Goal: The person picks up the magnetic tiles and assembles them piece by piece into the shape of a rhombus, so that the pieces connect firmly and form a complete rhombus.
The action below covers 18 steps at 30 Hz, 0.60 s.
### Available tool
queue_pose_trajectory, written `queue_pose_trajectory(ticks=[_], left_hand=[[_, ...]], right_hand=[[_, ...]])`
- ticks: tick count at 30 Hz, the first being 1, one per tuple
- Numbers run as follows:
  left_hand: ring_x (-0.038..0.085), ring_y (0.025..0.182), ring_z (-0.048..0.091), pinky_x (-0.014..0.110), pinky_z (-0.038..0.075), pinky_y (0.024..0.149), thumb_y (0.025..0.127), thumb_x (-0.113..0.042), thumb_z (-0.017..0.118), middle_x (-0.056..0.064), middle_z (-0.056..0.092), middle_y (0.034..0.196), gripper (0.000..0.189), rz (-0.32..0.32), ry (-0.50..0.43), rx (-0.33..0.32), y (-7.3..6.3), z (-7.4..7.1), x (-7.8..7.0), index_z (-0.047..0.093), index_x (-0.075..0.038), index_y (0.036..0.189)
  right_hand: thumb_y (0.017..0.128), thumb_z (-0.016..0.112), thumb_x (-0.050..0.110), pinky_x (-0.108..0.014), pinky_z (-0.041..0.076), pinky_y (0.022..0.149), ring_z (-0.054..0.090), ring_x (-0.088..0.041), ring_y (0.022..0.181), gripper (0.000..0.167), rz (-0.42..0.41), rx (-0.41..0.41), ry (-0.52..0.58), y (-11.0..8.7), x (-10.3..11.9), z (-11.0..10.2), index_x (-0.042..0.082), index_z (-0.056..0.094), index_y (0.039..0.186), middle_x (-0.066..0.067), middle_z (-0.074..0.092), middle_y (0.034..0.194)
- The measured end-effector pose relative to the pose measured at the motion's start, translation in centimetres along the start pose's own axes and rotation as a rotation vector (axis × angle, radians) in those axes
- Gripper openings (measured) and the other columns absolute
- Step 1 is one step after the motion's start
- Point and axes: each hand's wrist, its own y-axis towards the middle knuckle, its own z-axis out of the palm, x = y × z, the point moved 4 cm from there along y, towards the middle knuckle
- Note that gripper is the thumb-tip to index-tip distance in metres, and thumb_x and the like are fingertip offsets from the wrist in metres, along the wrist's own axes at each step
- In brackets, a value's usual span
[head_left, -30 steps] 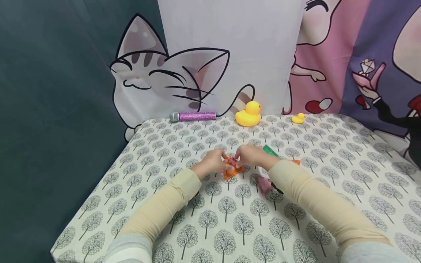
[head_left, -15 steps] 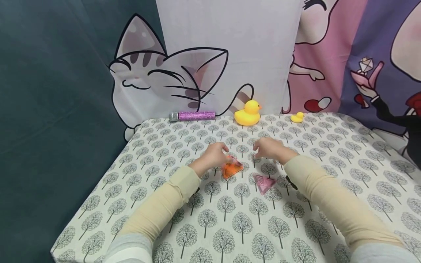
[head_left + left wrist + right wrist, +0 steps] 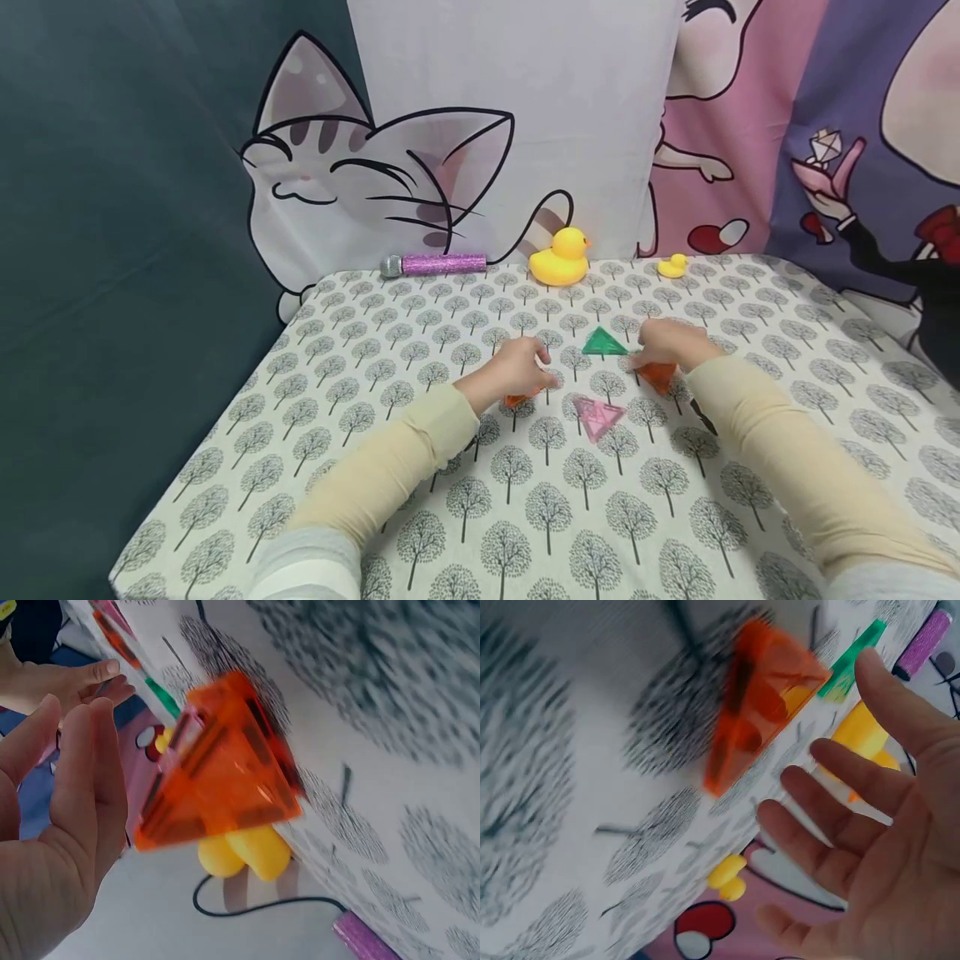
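My left hand [image 3: 521,367] hovers by an orange translucent triangle tile structure [image 3: 517,400], mostly hidden behind it in the head view. In the left wrist view, that structure [image 3: 221,772] stands tilted, with pink at its side; the left hand's fingers [image 3: 79,765] are spread apart from it. My right hand [image 3: 667,342] is over another orange triangle tile [image 3: 657,377]. Seen from the right wrist, its fingers [image 3: 847,772] are stretched out beside the orange tile [image 3: 761,697], not gripping it. Between the hands lie a green triangle tile [image 3: 603,342] and a pink one [image 3: 597,417].
Along the table's back edge are a purple glitter microphone [image 3: 435,265], a large yellow duck [image 3: 560,258] and a small yellow duck [image 3: 672,266]. A tree-print cloth [image 3: 487,500] covers the table. Cartoon curtains [image 3: 600,125] hang behind.
My right hand has left the orange and pink structure and moved right to the other orange tile. The left hand has let go and shifted slightly right. The green tile is uncovered now.
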Motion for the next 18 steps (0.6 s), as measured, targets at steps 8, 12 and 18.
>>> queue_pose_trajectory(ticks=[8, 12, 18], left_hand=[[0.007, 0.057, 0.056, 0.033, 0.039, 0.077, 0.067, -0.033, 0.073, -0.007, 0.057, 0.067, 0.039, 0.014, 0.208, 0.033, 0.7, 2.6, -1.0, 0.056, -0.014, 0.096], [0.008, 0.060, 0.054, 0.022, 0.042, 0.062, 0.069, -0.028, 0.073, -0.004, 0.057, 0.073, 0.033, 0.068, 0.221, 0.057, 1.0, 3.6, -1.6, 0.058, -0.009, 0.092], [0.010, 0.059, 0.051, 0.020, 0.044, 0.051, 0.065, -0.023, 0.076, 0.001, 0.056, 0.079, 0.033, 0.054, 0.176, 0.075, 1.1, 4.5, -2.0, 0.057, -0.005, 0.085]], right_hand=[[0.061, 0.063, 0.063, -0.065, 0.028, 0.073, 0.047, -0.032, 0.083, 0.075, 0.182, 0.134, -0.041, -1.2, -2.3, 0.5, -0.001, 0.055, 0.100, -0.022, 0.052, 0.100], [0.058, 0.063, 0.066, -0.071, 0.022, 0.074, 0.048, -0.041, 0.088, 0.083, 0.200, 0.148, -0.074, -1.3, -2.4, 0.7, -0.004, 0.054, 0.101, -0.025, 0.052, 0.101], [0.056, 0.063, 0.066, -0.076, 0.010, 0.074, 0.039, -0.055, 0.099, 0.087, 0.197, 0.122, -0.082, -1.2, -2.5, 0.9, -0.007, 0.052, 0.102, -0.033, 0.047, 0.108]])
